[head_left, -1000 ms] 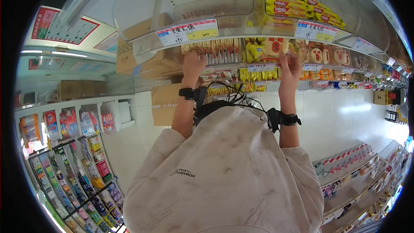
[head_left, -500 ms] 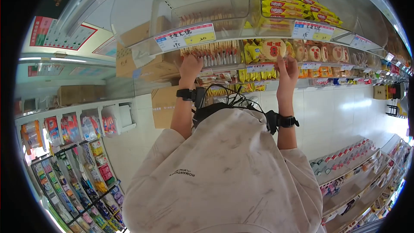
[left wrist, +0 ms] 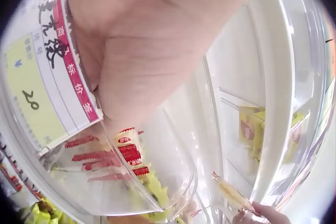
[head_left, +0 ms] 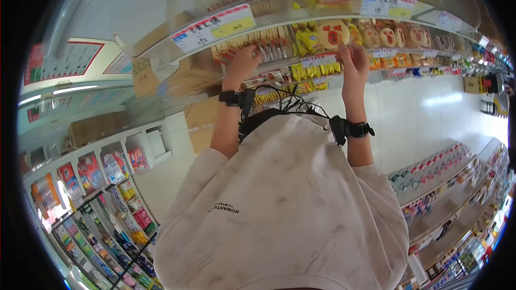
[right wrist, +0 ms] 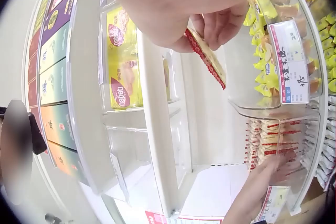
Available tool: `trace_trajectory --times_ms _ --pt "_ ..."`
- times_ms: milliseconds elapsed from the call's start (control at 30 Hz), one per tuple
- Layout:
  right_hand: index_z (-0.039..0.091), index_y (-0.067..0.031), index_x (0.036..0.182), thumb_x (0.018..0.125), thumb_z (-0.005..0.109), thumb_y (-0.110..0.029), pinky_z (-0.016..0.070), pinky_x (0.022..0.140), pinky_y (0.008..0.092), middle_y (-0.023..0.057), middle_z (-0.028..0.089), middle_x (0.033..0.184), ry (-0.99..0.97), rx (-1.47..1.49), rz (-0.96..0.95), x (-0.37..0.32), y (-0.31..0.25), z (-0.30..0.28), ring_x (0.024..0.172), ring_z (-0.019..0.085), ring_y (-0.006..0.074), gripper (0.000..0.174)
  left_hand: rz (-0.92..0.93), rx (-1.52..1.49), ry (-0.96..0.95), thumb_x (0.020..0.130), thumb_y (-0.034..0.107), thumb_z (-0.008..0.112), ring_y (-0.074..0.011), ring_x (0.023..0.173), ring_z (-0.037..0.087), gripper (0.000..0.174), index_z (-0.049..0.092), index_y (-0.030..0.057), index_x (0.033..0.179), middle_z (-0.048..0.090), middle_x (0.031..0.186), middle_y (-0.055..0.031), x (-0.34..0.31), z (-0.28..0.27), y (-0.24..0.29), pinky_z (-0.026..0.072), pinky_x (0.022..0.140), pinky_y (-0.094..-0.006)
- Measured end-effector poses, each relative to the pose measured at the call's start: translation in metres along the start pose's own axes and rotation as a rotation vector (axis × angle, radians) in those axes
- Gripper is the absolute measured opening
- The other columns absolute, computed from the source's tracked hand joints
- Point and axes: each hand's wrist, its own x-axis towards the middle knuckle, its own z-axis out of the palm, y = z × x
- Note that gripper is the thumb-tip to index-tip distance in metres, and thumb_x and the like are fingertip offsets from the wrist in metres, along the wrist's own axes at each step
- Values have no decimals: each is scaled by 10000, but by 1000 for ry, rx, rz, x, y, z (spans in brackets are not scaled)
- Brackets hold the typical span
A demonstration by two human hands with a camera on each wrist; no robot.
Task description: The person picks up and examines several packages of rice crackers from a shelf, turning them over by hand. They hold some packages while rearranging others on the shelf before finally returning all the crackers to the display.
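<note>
My right hand (head_left: 352,63) is raised at a clear shelf bin and pinches a flat beige snack packet (head_left: 333,33) with red print. In the right wrist view, thumb and fingers (right wrist: 210,27) hold this packet (right wrist: 207,56) edge-on in front of the bin. My left hand (head_left: 244,62) reaches to the left bin and its fingers lie on a row of red-trimmed cracker packets (head_left: 269,48). The left wrist view shows that hand (left wrist: 131,50) behind a price label (left wrist: 37,92), fingertips hidden, with the cracker packets (left wrist: 121,153) below.
Clear plastic bins with price labels (head_left: 212,26) line the shelf. Yellow packets (right wrist: 123,66) fill neighbouring bins, and more snack rows (head_left: 408,35) run to the right. Cardboard boxes (head_left: 201,121) stand behind. Lower shelves of goods (head_left: 441,182) flank a white floor aisle.
My right hand has lifted the beige packet a little higher toward the bin. The left hand stays on the cracker row. The head view has tilted.
</note>
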Motion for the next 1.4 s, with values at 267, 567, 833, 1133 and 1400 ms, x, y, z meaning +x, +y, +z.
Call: trace_trajectory --times_ms 267,567,833,1133,1400 --pt "636 -49 1041 940 732 -174 462 721 248 -4 642 852 36 19 2 -3 4 -6 772 607 85 187 -158 82 -240 913 370 590 -388 957 685 420 716 -17 1018 719 972 -219 6 -14 20 518 864 -458" --pt "627 -41 1052 940 732 -173 461 717 251 -3 639 856 79 61 2 -9 -4 -7 768 596 76 202 -17 36 4 935 362 585 -396 949 679 413 701 -24 1019 708 945 -226 13 16 13 510 849 -452" --pt "623 -13 1063 934 731 -123 474 676 224 9 640 905 60 23 -31 -13 -5 -11 757 599 67 201 0 -72 -115 1019 388 539 -285 972 697 434 694 1 1142 726 1013 -162 13 11 32 503 898 -378" --pt "612 -12 1062 943 723 -133 457 672 218 1 632 886 114 32 -10 -18 3 -14 764 575 56 203 22 -138 -393 1015 380 542 -295 1070 675 448 640 10 1247 694 1182 -173 25 4 40 511 889 -375" --pt "619 0 1058 944 724 -151 461 669 223 11 638 885 144 -38 -11 -28 2 -11 762 583 62 216 171 -37 -102 987 354 570 -361 998 686 418 670 9 1200 720 1026 -217 19 24 41 515 880 -411"
